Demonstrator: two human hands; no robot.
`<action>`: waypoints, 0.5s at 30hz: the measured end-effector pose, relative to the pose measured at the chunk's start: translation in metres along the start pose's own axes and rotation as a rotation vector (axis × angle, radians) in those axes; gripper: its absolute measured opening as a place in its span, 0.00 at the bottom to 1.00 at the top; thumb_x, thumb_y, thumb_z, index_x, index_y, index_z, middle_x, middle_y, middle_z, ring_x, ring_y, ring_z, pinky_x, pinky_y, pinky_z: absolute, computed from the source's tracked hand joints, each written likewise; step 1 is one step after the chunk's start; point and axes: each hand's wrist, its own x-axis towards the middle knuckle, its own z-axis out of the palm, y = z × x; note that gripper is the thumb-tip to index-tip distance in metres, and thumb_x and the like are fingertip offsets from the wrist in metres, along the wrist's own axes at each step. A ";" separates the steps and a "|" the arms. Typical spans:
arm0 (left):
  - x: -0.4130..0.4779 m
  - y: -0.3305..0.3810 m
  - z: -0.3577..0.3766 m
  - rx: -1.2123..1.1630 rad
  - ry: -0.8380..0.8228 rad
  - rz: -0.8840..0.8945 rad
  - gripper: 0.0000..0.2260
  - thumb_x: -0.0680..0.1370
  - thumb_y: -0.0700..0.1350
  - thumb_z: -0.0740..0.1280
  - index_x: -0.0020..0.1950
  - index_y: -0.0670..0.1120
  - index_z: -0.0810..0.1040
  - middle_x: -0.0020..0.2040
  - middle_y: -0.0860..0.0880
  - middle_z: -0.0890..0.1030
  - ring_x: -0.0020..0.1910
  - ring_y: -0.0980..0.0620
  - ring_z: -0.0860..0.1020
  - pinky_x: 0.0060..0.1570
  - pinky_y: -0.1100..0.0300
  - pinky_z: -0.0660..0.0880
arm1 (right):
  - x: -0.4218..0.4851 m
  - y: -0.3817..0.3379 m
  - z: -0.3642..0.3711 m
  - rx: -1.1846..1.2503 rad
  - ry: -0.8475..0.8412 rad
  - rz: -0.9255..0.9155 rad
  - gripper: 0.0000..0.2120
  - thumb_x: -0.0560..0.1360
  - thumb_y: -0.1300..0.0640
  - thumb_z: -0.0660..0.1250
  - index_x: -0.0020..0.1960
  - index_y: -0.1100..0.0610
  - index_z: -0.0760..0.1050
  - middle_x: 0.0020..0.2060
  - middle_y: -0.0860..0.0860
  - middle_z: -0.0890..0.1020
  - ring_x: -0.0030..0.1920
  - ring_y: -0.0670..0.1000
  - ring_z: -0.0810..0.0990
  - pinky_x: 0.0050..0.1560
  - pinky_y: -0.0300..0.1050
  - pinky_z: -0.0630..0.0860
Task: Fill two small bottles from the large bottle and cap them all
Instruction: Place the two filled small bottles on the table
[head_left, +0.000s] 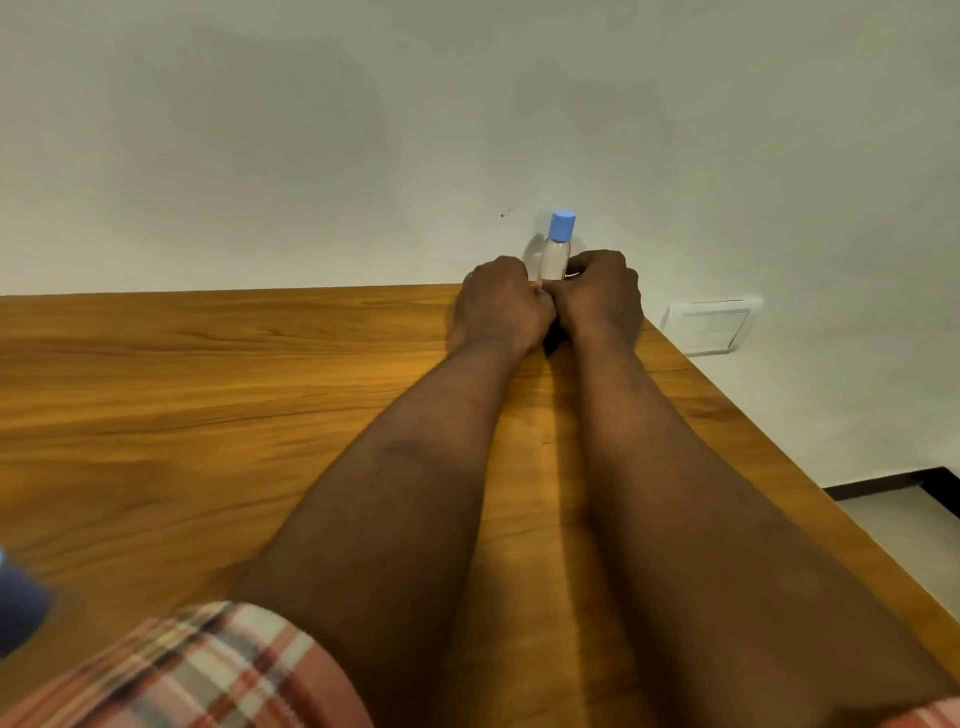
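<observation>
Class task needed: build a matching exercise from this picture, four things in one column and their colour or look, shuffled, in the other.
Things:
1 cap
2 table
3 sleeve
4 bottle

Looks:
A checked
B clear
C blue
D wooden

Pairs: 1-C, 2-D, 3-A, 4-B

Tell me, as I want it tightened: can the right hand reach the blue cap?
Probably yes: the blue cap stands uncovered above the right hand, which curls beside the small bottle; nothing blocks it.
</observation>
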 end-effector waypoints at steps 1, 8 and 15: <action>-0.001 0.000 -0.001 -0.003 -0.002 0.000 0.14 0.78 0.47 0.65 0.59 0.40 0.79 0.57 0.43 0.81 0.57 0.44 0.77 0.54 0.53 0.76 | -0.001 0.000 0.000 -0.006 -0.001 -0.003 0.13 0.70 0.53 0.74 0.53 0.55 0.80 0.50 0.54 0.84 0.51 0.56 0.82 0.42 0.44 0.71; -0.020 0.006 -0.009 -0.018 -0.015 0.026 0.13 0.77 0.44 0.66 0.59 0.40 0.79 0.56 0.43 0.81 0.56 0.46 0.78 0.53 0.57 0.74 | -0.016 0.000 -0.006 -0.081 -0.009 -0.033 0.17 0.72 0.54 0.73 0.58 0.61 0.77 0.55 0.58 0.82 0.56 0.59 0.80 0.48 0.46 0.71; -0.063 0.014 -0.030 -0.023 -0.020 0.030 0.10 0.79 0.44 0.64 0.56 0.42 0.80 0.54 0.44 0.81 0.55 0.47 0.78 0.51 0.57 0.73 | -0.060 -0.004 -0.027 -0.051 -0.056 -0.009 0.06 0.76 0.58 0.68 0.52 0.57 0.79 0.48 0.55 0.84 0.38 0.47 0.77 0.35 0.34 0.67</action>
